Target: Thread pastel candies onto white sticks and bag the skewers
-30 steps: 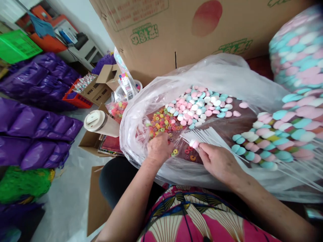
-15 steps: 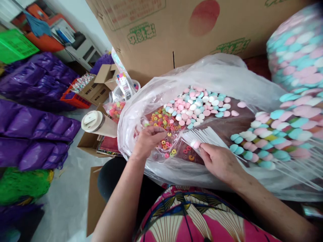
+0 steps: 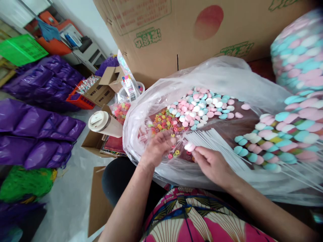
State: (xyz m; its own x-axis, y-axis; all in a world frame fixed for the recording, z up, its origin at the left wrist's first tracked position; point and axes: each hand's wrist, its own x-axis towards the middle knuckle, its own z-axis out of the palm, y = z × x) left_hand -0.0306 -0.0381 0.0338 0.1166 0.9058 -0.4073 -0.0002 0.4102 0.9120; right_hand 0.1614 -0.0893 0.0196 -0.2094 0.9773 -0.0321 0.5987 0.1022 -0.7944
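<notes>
Right hand, near: pinches a pink candy by the tips of the white sticks. Left hand: fingers bunched, contents hidden. It has swung right, off the ring candies, to just beside the pink candy. This reads as picking done and the hands meeting. Pastel discs lie farther back on the plastic sheet.

- Brown tabletop, lined with a clear plastic sheet.
- On it, far left: coloured ring sweets; just right of them, round pastel sweets.
- Nearer: a bundle of white sticks; at right, filled skewers.
- Floor at left: purple bags, a red basket, cardboard boxes, a green bag.
</notes>
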